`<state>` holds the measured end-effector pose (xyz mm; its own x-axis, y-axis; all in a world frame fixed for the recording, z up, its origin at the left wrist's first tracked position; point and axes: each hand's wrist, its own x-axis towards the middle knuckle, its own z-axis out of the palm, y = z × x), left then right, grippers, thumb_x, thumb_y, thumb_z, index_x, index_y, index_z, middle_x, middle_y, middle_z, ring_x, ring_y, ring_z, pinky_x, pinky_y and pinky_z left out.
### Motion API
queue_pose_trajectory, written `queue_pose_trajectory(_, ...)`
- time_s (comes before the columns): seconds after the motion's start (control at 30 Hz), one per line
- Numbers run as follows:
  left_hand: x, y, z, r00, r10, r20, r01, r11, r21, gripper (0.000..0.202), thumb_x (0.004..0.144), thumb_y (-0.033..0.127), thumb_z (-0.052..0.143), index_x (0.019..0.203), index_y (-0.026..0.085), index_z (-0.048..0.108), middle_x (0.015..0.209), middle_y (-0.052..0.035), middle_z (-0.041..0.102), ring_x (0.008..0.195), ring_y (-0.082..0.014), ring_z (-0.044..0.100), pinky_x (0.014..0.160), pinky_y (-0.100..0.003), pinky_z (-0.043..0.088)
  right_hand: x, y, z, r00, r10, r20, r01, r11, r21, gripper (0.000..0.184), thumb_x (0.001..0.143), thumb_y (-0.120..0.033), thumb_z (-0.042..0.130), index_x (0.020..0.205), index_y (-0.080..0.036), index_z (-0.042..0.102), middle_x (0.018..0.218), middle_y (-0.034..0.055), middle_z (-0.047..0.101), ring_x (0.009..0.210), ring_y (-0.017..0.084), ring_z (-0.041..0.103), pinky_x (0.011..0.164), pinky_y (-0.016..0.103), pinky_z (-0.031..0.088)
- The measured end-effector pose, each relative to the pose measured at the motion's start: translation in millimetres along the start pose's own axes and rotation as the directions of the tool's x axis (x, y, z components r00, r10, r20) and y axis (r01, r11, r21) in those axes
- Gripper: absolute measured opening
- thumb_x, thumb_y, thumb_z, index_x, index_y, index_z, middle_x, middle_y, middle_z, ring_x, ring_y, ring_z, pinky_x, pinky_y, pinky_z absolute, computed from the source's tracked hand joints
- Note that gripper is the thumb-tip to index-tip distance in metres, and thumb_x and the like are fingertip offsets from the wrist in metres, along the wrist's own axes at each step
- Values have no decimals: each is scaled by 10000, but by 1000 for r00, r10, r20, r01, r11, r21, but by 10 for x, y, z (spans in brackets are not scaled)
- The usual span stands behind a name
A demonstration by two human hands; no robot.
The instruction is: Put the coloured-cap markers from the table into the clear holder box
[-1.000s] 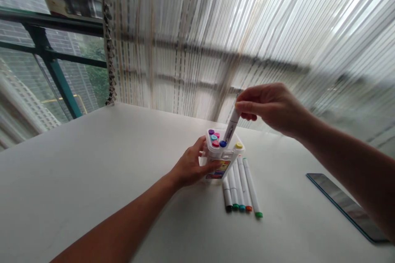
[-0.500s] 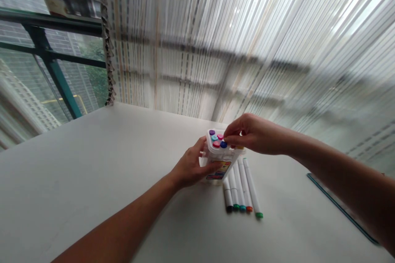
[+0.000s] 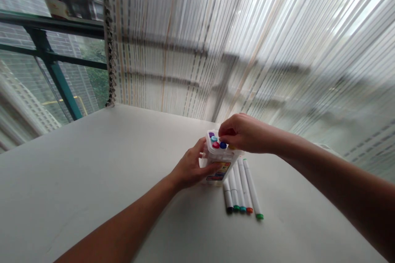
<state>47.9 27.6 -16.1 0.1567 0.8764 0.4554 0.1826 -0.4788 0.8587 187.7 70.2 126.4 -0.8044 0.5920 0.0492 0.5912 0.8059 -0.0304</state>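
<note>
A clear plastic marker case (image 3: 220,157) stands upright on the table with a colourful label on its front. My left hand (image 3: 197,164) is wrapped around its left side, thumb across the label. Purple, light blue, red and dark blue (image 3: 223,145) marker caps show at the top, and a yellow one peeks out under my right hand (image 3: 237,133). The fingers of that hand are pinched over the case at a marker whose cap they cover. Right beside the case, several white markers (image 3: 243,189) lie side by side, with black, green, blue and orange ends towards me.
The white table (image 3: 101,181) reaches back to a striped sheer curtain (image 3: 185,49). Behind it are windows. At the left are a green metal railing (image 3: 58,86) and a paper cup (image 3: 57,7) on a ledge.
My right hand has shifted slightly left over the case, and its fingers now cover the pink caps. My left hand keeps its hold. The loose markers lie as before.
</note>
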Motion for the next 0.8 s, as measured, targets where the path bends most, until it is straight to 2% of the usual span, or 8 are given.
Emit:
queue_pose_trajectory(0.2, 4, -16, 10, 1000, 10, 1, -10, 1000, -26, 506, 757, 333, 665, 1187, 180, 446, 1095, -89, 624, 1021, -233, 580, 860, -365, 474, -21, -27, -4, 994, -29, -109, 21, 997, -79, 152, 732, -114, 551, 599, -133, 622, 524, -6, 505, 482, 89, 389, 507, 252, 291)
queue_pose_trajectory(0.33, 3, -18, 14, 1000, 1, 4, 0, 999, -48, 507, 756, 332, 670, 1182, 174, 444, 1093, -89, 628, 1026, -231, 582, 868, -367, 474, -24, -17, -95, 975, -34, -218, 19, 997, -72, 160, 745, -108, 553, 617, -134, 645, 517, -14, 493, 484, 87, 408, 529, 248, 309)
queue_pose_trajectory(0.6, -6, -14, 1, 1000, -11, 12, 12, 999, -31, 507, 753, 348, 670, 1180, 187, 450, 1142, -85, 624, 1039, -231, 586, 869, -356, 471, -59, 90, -378, 873, -8, -487, -44, 994, -97, 152, 757, -138, 550, 623, -148, 620, 491, -7, 481, 481, 116, 434, 548, 273, 365)
queue_pose_trajectory(0.67, -8, -19, 1, 1000, -16, 9, 16, 999, -32, 507, 750, 357, 673, 1176, 191, 454, 1151, -84, 621, 1042, -232, 587, 866, -352, 474, -64, 87, -375, 862, -16, -506, -42, 994, -104, 146, 755, -132, 557, 625, -148, 621, 494, -8, 483, 483, 115, 436, 554, 275, 366)
queue_pose_trajectory(0.8, -10, -22, 6, 1000, -17, 4, 17, 999, -37, 517, 750, 357, 676, 1184, 188, 452, 1161, -89, 617, 1056, -237, 583, 861, -349, 476, -52, 45, -292, 875, -8, -484, -40, 995, -89, 130, 749, -120, 566, 641, -140, 636, 503, -17, 485, 480, 103, 430, 543, 261, 349)
